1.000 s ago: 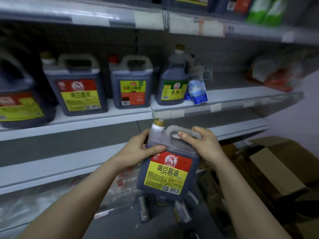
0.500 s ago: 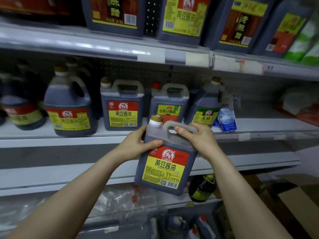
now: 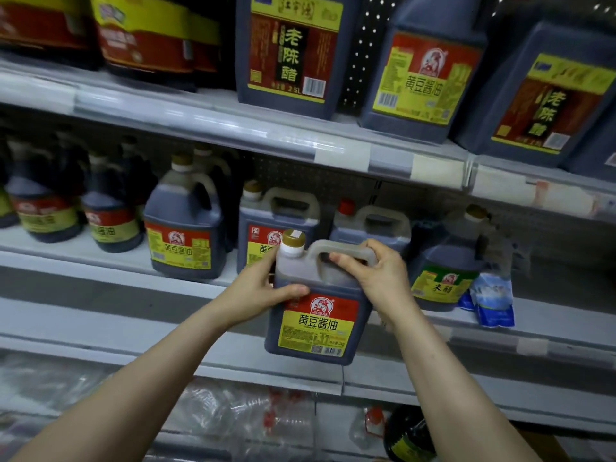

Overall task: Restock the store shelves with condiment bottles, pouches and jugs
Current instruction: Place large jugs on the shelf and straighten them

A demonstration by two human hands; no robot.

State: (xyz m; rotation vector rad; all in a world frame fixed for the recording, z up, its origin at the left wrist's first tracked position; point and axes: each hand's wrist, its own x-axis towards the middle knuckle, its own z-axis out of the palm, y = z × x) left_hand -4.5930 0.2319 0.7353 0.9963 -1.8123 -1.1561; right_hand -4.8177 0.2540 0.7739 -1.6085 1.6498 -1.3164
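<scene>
Holding: one soy-sauce jug point(image 3: 316, 315), carried in both hands in front of the shelving, with its base hanging below the lip of the middle shelf point(image 3: 100, 261).
Right hand point(image 3: 376, 278): fingers curled through the top handle, gripping it from 3 o'clock.
Left hand point(image 3: 256, 291): clasps the jug's shoulder at 9 o'clock, thumb across the front just above the label; the other fingers are hidden behind the jug.
Long axis: upright and tipped a little, cap toward 11 o'clock, label facing the camera.
Key relation: the shelf surface lies at 12 o'clock from the jug, higher and farther back. The base probably has to clear the lip before it goes in. Both hands are equally near.
Open room: bare shelf shows at 3 o'clock, past the blue pouch point(image 3: 493, 301). Straight ahead is taken.
Middle shelf count: four handled jugs, namely the round jug point(image 3: 183, 235), the square jug point(image 3: 276, 218), the red-capped jug point(image 3: 370, 225) and the green-label jug point(image 3: 446, 271). There are at least two round bottles point(image 3: 110, 225) at 9 o'clock, with more blurred behind. One pouch is clear, perhaps with a second behind it.
Upper shelf count: three large jugs point(image 3: 290, 51) are sharp, and two more at 10 o'clock are blurred.
Lowest level: one dark bottle point(image 3: 410, 435) at 5 o'clock.
</scene>
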